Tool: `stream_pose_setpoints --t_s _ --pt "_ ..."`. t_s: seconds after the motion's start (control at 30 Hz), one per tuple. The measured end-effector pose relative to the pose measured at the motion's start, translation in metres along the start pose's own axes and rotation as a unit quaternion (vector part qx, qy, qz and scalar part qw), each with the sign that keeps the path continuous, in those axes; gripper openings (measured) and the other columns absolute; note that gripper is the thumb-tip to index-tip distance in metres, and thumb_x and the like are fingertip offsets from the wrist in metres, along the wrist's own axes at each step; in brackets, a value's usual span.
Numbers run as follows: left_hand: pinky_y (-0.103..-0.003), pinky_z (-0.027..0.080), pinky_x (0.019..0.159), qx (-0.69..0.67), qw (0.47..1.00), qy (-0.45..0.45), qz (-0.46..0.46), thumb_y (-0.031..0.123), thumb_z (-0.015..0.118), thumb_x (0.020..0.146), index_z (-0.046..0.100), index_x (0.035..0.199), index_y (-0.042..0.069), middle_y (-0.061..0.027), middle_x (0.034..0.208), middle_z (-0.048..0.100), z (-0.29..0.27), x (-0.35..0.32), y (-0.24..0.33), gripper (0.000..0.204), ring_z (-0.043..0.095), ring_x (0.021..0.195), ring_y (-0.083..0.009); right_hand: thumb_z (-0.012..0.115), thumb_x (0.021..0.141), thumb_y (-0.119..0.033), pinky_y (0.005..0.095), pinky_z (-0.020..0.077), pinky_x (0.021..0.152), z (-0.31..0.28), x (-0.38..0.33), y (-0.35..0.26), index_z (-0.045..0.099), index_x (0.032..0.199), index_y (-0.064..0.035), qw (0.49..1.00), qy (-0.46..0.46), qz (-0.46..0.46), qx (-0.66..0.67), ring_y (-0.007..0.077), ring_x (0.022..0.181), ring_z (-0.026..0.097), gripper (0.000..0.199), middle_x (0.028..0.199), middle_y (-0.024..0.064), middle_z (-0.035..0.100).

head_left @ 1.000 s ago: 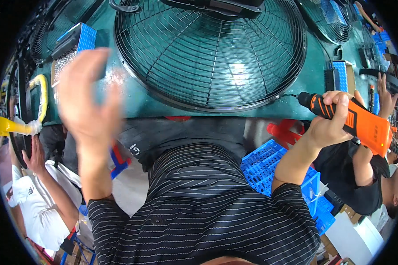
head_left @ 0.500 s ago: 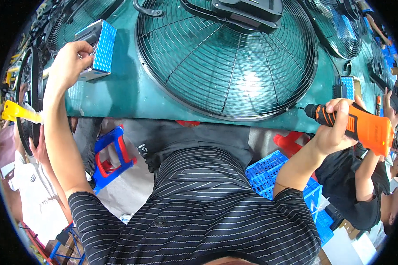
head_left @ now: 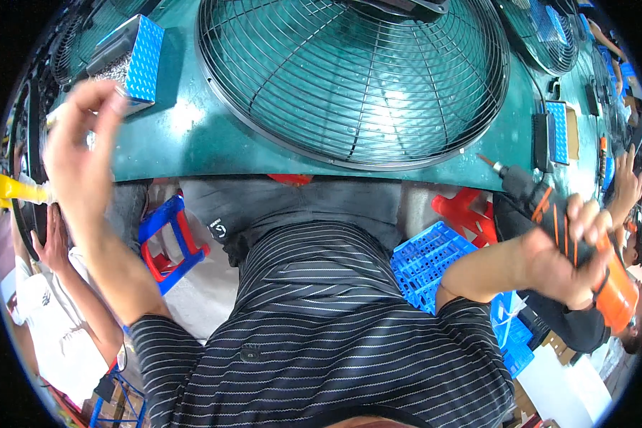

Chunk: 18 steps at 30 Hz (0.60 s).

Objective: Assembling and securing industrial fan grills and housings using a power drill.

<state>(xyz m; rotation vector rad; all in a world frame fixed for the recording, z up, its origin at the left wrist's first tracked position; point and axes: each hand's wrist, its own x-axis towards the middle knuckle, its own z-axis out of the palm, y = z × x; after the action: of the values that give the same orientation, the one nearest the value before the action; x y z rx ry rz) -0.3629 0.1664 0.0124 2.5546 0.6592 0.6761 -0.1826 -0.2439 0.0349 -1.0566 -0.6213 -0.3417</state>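
Note:
Beside the near side of a blue-patterned cardboard box (head_left: 145, 60), my left hand (head_left: 82, 153) is raised with thumb and forefinger pressed together. Whatever sits at the fingertips is too small and blurred to name. Small shiny metal pieces (head_left: 114, 70) fill the box, along with a dark bar-shaped object (head_left: 114, 50). My right hand (head_left: 560, 264) grips an orange and black power screwdriver (head_left: 617, 296), held in the air past the table's front edge, bit toward the far left. Between the hands, a round black wire fan guard (head_left: 364, 100) lies on the table, apart from both.
The green table (head_left: 171, 153) curves across the front. More fan guards (head_left: 542, 43) lie to the right, near another blue-patterned box (head_left: 558, 132). Below are a blue-red stool (head_left: 165, 242), a red stool (head_left: 467, 214) and blue crates (head_left: 428, 260). Co-workers stand on both sides.
My left hand has come out of the box toward me, fingers pinched. My right hand has drawn the screwdriver back from near the fan guard's rim and tilted it. The view has shifted slightly.

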Motion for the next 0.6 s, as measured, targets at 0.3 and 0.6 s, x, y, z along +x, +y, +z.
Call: stream_pose_setpoints --t_s 0.3,0.6 --pt "-0.031 0.051 0.058 -0.430 0.875 -0.184 0.126 -0.003 0.076 0.076 0.065 0.094 0.000 -0.0124 0.087 0.068 0.082 -0.099 0.094 0.022 0.066 0.073 -0.0237 0.066 0.086 -0.014 0.0262 0.0511 0.061 0.082 -0.038 0.001 0.044 0.114 0.0009 0.952 -0.059 0.112 0.278 0.0117 0.060 0.058 0.039 0.079 0.0033 0.053" --pt "-0.031 0.052 0.061 -0.417 0.879 -0.169 0.157 -0.009 0.073 0.075 0.063 0.097 -0.002 -0.0138 0.083 0.068 0.083 -0.103 0.086 0.025 0.066 0.073 -0.0240 0.066 0.089 -0.018 0.0267 0.0512 0.061 0.092 -0.046 0.006 0.043 0.116 -0.0005 0.953 -0.064 0.127 0.267 0.0124 0.061 0.058 0.039 0.080 0.0047 0.054"
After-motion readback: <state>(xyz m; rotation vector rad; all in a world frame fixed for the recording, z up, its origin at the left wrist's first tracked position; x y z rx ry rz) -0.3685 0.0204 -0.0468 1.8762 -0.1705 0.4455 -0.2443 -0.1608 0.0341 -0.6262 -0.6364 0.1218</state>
